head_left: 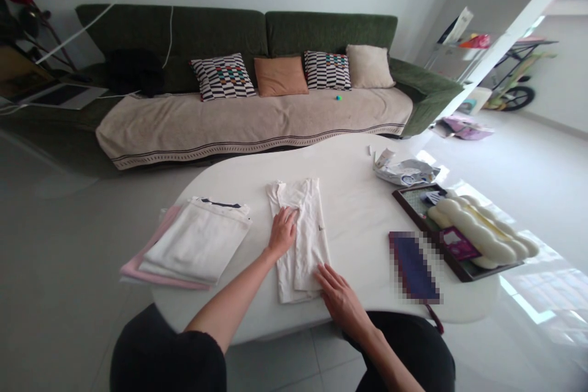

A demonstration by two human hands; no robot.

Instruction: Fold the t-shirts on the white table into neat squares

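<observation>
A white garment [312,239] lies folded into a long narrow shape on the white table [358,196]. Whether it is a top or trousers I cannot tell. My left hand [282,233] rests on its upper middle, the fingers lying on the cloth near a crease. At the lower right edge of the garment is my right hand [342,300], its fingers stretched out and touching the cloth. To the left sits a stack of folded clothes [197,242], white on top with pink underneath.
On the right stand a dark-rimmed tray [452,266] with a cream puffy item [482,226] and a crumpled white packet [407,171] behind it. A blurred dark blue item [416,266] lies near the front edge. Beyond the table is a green sofa [331,27] with cushions.
</observation>
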